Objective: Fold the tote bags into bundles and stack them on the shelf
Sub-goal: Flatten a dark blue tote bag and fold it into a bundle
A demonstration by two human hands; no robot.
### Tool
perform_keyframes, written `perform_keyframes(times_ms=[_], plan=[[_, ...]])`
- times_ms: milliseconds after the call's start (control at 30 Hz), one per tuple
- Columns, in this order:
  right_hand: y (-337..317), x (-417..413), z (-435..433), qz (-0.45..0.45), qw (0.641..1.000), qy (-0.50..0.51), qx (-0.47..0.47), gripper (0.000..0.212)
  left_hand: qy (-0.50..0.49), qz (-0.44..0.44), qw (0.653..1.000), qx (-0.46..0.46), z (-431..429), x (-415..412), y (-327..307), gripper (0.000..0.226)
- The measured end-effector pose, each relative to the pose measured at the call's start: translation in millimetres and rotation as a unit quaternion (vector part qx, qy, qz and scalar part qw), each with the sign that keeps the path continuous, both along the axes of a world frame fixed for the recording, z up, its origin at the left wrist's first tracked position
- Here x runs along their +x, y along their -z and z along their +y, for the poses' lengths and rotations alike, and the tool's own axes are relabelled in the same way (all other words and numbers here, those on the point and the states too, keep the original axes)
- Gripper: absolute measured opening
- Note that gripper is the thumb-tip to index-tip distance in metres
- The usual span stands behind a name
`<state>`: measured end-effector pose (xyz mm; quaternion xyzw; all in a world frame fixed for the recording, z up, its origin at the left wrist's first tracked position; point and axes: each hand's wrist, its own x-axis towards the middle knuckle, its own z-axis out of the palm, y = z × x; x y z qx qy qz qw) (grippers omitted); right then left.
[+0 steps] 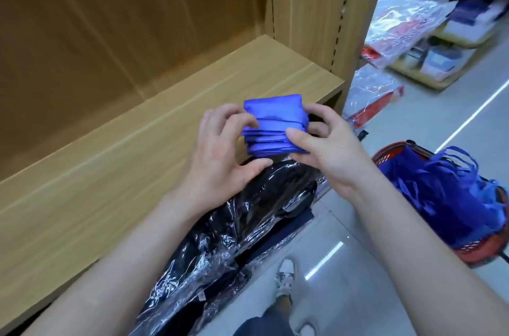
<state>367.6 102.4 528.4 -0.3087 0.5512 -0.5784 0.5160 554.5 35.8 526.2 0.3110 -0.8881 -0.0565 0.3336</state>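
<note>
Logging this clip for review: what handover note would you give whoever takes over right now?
Left hand: grips the bundle on its left side.
Right hand: pinches its right side.
Bundle: folded, held over the shelf front edge, not set down.
Basket: on the floor to the right, holding loose bags.
Done: one bundle folded.
Left: place it on the shelf, then fold and stack the rest.

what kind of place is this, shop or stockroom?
Most likely a shop aisle. A wooden display shelf stands in front, racks across the aisle hold plastic-wrapped goods, and a red shopping basket of blue bags sits on the floor. The left hand and right hand grip a folded bundle.
</note>
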Motion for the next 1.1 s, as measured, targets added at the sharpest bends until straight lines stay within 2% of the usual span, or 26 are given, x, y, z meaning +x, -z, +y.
perform_keyframes(times_ms=[67,133,167,233,367,467,533,633,700,800,833,967,1100], plan=[[2.1,-13.4,-19.3,0.02,1.0,-0.001,-0.02,0.051,-0.049,0.034,0.992,0.108,-19.6,-12.4,-3.8,0.07],[2.9,-24.0,-40.7,0.027,0.999,-0.009,-0.042,0.053,-0.036,0.044,0.97,0.236,-47.5,-26.7,-4.2,0.092],[3.2,-28.5,-53.1,0.032,0.998,-0.009,-0.05,0.053,-0.019,0.034,0.964,0.261,-63.5,-34.2,-2.4,0.097],[7.3,-37.9,-80.6,0.042,0.998,-0.002,-0.05,0.054,-0.011,0.018,0.964,0.263,-92.5,-49.5,2.8,0.098],[17.6,-50.4,-146.9,0.09,0.995,0.036,-0.02,0.049,-0.074,0.014,0.968,0.239,-151.1,-73.6,12.3,0.091],[20.4,-53.8,-194.7,0.202,0.977,0.063,-0.005,0.043,-0.136,0.007,0.952,0.274,-197.7,-85.8,22.6,0.088],[24.7,-56.0,-218.1,0.293,0.955,0.038,0.019,0.046,-0.163,-0.021,0.946,0.281,-222.5,-93.8,29.9,0.087],[33.7,-59.9,-241.1,0.378,0.925,0.008,0.027,0.057,-0.192,-0.066,0.95,0.236,-247.7,-105.4,32.2,0.085],[35.5,-62.0,-256.1,0.359,0.933,0.02,0.028,0.059,-0.204,-0.071,0.957,0.191,-258.3,-111.8,32.1,0.082],[32.2,-59.0,-277.0,0.216,0.975,0.043,0.038,0.063,-0.208,-0.066,0.958,0.185,-271.2,-122.5,30.8,0.082],[32.8,-57.7,-281.0,0.193,0.98,0.042,0.038,0.066,-0.212,-0.075,0.956,0.19,-274.3,-127.0,30.0,0.083],[30.1,-64.7,-267.7,0.283,0.959,0.01,0.026,0.063,-0.234,-0.09,0.95,0.188,-277.5,-141.4,29.1,0.085],[20.1,-89.4,-222.0,0.299,0.953,-0.049,0.013,0.048,-0.256,-0.116,0.936,0.212,-274.2,-143.0,22.3,0.088]])
